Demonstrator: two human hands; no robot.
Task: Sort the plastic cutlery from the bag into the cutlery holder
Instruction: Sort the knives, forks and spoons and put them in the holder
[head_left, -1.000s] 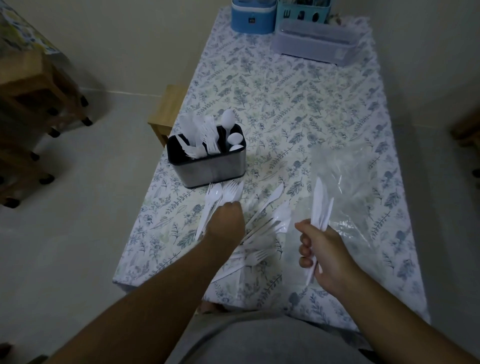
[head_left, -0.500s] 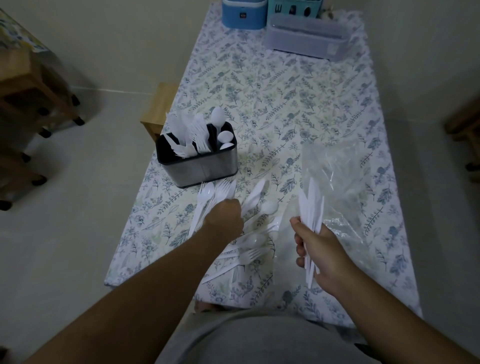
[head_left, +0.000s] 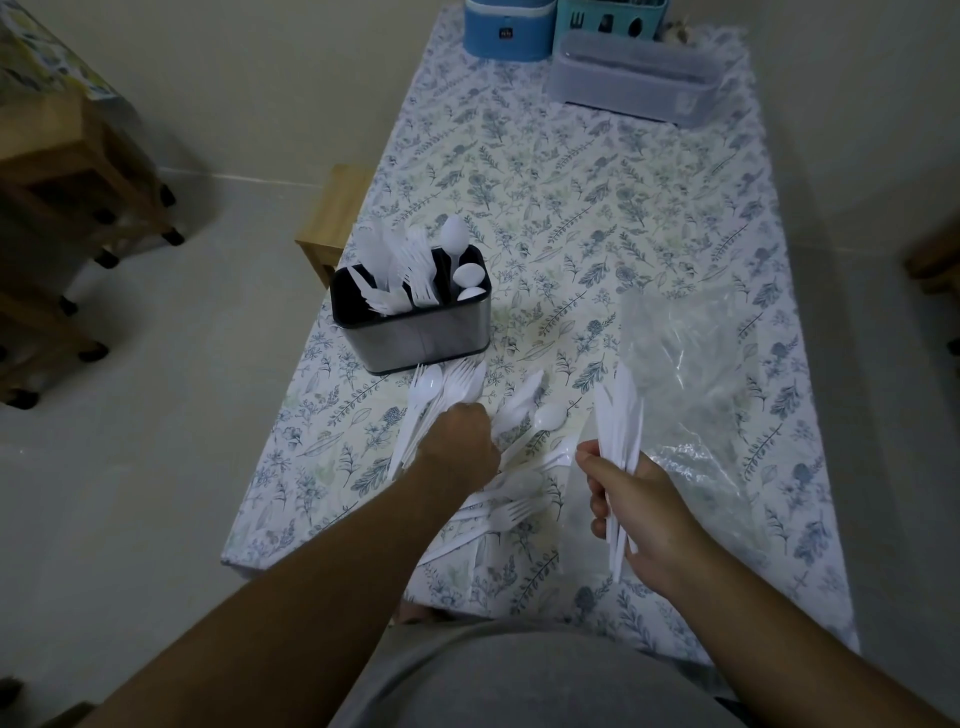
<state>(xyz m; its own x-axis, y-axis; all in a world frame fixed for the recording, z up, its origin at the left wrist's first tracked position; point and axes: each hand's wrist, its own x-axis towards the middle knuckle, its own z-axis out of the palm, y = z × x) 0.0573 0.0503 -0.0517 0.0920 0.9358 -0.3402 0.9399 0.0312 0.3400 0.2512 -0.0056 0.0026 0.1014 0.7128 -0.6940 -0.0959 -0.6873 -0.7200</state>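
Right hand (head_left: 641, 506) grip clamped on knife bundle (head_left: 618, 415); left hand (head_left: 460, 447) grip closed around forks and spoons (head_left: 441, 387) beside cutlery holder (head_left: 415, 332) on desk (head_left: 571, 208). Best: keep types separate, drop each into matching compartment.

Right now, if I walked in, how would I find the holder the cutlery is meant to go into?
Start at the long table under the leaf-patterned tablecloth. On its left edge, nearer the person than the blue and grey boxes at the far end, stands the silver metal cutlery holder with a black rim. Nothing else on the table has white plastic forks and spoons standing upright in it.
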